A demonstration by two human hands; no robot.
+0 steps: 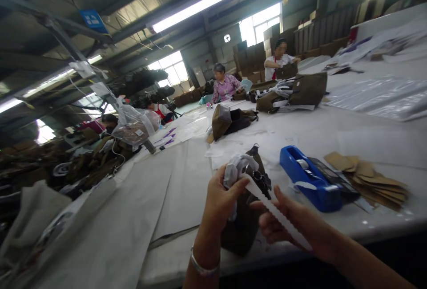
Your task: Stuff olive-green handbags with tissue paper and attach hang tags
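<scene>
Left hand [217, 195] is pinching a pliable-looking strip [276, 213], best held by its end, left of the dispenser [320, 190]; right hand [298, 217] is gaping alongside.

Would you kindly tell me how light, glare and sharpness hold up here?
Head view: the back windows burn out to white; same head view: clear plastic sheeting at right shows streaky glare, the right hand looks slightly soft, perhaps from motion, and the area below the near edge of the table turns nearly black.

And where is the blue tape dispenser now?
In the head view, the dispenser sits right of centre, beyond the right hand, left of the cardboard pieces.
</scene>
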